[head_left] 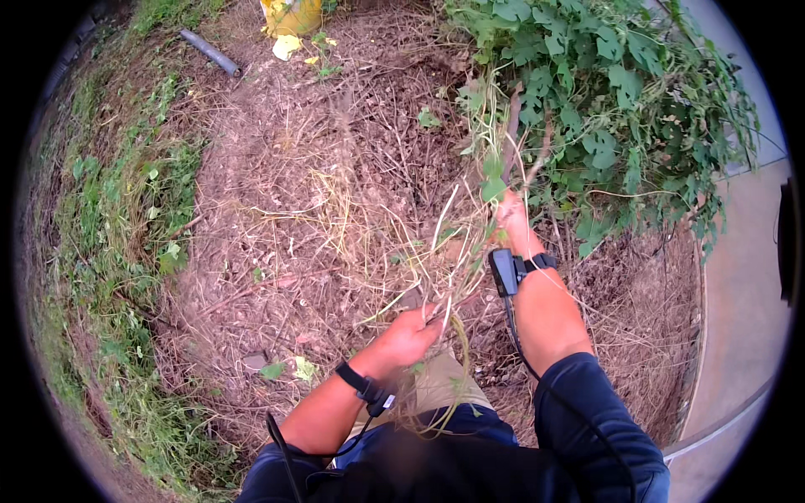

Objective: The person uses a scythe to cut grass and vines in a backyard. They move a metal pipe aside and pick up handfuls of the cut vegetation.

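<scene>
My left hand (409, 335) is closed around a loose bunch of pale, thin vine stems (453, 281), whose ends trail down in front of my trousers. Farther forward and to the right, my right hand (509, 215) is closed on the same tangle of vines, just under a round green leaf (493, 189). A dark brown branch (511, 126) rises beside that hand; whether the fingers also wrap round it is hard to tell. Beyond it, a large heap of leafy green vines (608, 84) connects with the stems.
Dry stems and plant litter cover the brown ground (251, 168). Green weeds (109, 293) grow along the left. At the far side are a grey pipe (210, 53) and a yellow bucket (293, 15). A concrete strip (738, 293) runs along the right.
</scene>
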{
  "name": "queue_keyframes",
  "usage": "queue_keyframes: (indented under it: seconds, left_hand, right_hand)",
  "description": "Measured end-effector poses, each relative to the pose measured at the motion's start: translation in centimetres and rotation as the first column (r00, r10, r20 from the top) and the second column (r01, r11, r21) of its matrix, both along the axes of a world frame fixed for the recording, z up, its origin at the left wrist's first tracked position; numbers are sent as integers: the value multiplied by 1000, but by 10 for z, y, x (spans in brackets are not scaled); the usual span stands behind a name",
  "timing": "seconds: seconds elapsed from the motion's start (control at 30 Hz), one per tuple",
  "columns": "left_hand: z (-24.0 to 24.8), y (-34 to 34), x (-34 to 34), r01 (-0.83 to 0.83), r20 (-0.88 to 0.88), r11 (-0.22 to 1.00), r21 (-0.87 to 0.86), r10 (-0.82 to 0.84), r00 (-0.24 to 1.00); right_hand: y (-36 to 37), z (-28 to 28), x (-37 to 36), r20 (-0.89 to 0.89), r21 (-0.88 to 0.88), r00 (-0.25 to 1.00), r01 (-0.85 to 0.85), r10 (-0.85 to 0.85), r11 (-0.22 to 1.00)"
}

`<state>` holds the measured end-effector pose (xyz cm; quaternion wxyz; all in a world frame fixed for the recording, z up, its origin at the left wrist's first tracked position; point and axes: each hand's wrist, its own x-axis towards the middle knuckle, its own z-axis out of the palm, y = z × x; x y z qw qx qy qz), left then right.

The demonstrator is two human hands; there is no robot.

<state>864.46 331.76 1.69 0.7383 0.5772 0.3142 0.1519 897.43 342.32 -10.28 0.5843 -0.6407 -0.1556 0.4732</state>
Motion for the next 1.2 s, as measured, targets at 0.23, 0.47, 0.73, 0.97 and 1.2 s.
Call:
queue_keyframes:
  seconds: [0.23,0.47,0.73,0.97,1.2]
  left_hand:
    - [44,-60,-129,40,-120,998,38,-35,992]
    - [61,-124,-235,-68,-172,969,-237,27,985]
    - [32,-8,-170,-669,-451,539,-512,495,743]
    - [15,129,53,-474,-223,553,-685,461,859]
    - [-18,125,181,15,122,635,-773,126,985]
  right_hand:
    - [-82,100,-153,-29,-39,998,59,-60,998]
    - [-159,118,-272,-9,-72,995,98,-99,993]
    - [-149,107,-226,-76,-158,988,119,-132,980]
    - [-150,111,-177,440,-115,898,22,31,993]
    - [-167,121,-125,495,-89,857,-116,145,989]
